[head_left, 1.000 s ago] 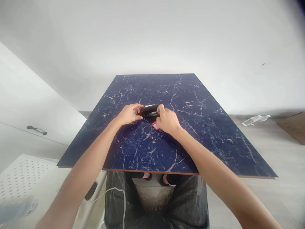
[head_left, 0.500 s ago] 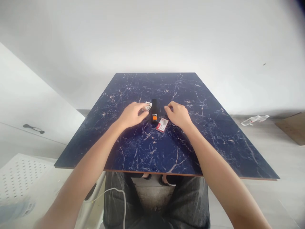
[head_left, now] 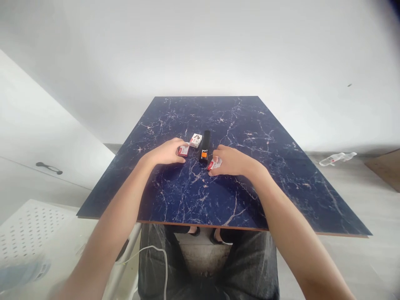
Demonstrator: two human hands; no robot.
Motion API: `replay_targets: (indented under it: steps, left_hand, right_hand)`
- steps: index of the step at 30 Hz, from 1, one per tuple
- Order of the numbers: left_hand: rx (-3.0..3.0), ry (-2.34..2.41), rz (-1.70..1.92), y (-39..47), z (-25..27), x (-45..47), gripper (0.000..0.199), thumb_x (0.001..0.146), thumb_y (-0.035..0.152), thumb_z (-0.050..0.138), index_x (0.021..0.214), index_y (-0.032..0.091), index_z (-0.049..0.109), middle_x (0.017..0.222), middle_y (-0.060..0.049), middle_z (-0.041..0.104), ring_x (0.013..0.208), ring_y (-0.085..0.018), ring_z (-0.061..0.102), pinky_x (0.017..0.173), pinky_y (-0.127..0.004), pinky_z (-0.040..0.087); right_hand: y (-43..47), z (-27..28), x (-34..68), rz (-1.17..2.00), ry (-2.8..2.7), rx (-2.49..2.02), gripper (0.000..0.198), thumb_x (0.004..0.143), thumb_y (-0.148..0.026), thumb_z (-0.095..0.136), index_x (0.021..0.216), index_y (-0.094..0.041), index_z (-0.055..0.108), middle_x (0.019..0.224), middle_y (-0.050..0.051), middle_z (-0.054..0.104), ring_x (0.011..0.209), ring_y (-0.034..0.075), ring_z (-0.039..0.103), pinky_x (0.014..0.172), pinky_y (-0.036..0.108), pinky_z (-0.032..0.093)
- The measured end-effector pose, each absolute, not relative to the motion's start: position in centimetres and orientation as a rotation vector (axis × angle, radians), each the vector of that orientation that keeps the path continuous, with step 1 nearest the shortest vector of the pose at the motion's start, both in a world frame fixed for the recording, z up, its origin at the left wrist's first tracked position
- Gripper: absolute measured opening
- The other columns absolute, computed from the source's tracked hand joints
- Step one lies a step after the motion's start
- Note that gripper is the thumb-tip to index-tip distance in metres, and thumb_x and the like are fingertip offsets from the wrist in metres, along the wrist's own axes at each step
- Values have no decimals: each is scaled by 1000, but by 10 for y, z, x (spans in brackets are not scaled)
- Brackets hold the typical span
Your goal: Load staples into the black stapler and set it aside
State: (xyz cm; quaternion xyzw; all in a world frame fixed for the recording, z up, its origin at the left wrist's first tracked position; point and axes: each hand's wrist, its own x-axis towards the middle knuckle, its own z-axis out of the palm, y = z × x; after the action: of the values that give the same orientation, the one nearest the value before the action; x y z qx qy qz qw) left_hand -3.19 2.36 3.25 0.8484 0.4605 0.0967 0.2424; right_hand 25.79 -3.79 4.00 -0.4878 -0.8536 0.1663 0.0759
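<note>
My left hand (head_left: 170, 151) is closed around the edge of a small red-and-white box (head_left: 183, 150), thumb on the near side and fingers on the far side. My right hand (head_left: 229, 161) grips another small red-and-white box (head_left: 215, 164), covering much of it. Between the hands lies a long black thing (head_left: 206, 141) that looks like a stapler, with an orange patch at its near end. A white box (head_left: 196, 140) with a dark picture on top sits just left of it, touched by neither hand.
The things lie on a dark blue marble-patterned table (head_left: 200, 200). A white wall rises behind it. At left are a cabinet with a dark handle (head_left: 49, 168) and a perforated white surface (head_left: 28, 229). A clear plastic bottle (head_left: 337, 158) lies on the floor at right, near a cardboard box (head_left: 386, 168).
My left hand has let go of the white box and moved left and nearer, onto a red-and-white box. My right hand has come nearer and left, taking hold of the other red-and-white box.
</note>
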Motion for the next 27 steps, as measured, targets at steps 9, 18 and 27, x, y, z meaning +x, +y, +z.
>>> replay_targets:
  steps: [9, 18, 27]
  left_hand:
    - [2171, 1194, 337, 1, 26, 12, 48, 74, 41, 82, 111, 23, 58, 88, -4, 72, 75, -25, 71, 67, -37, 52]
    - [2152, 1035, 428, 0, 29, 8, 49, 79, 29, 72, 122, 23, 52, 102, -7, 68, 83, -25, 70, 72, -39, 54]
    - [2382, 972, 504, 5, 20, 4, 46, 75, 42, 77, 112, 25, 57, 128, -10, 54, 102, -27, 63, 83, -42, 53]
  right_hand:
    - [-34, 55, 277, 244, -2047, -1350, 21, 83, -38, 71, 95, -23, 65, 119, 10, 68, 104, 28, 61, 88, 40, 49]
    - [-34, 23, 237, 100, -2340, -1041, 32, 86, -31, 69, 118, -24, 68, 139, 10, 62, 132, 35, 50, 110, 55, 39]
    - [-30, 24, 243, 184, -2090, -1239, 33, 91, -33, 60, 121, -22, 66, 130, 11, 67, 120, 32, 59, 105, 49, 45]
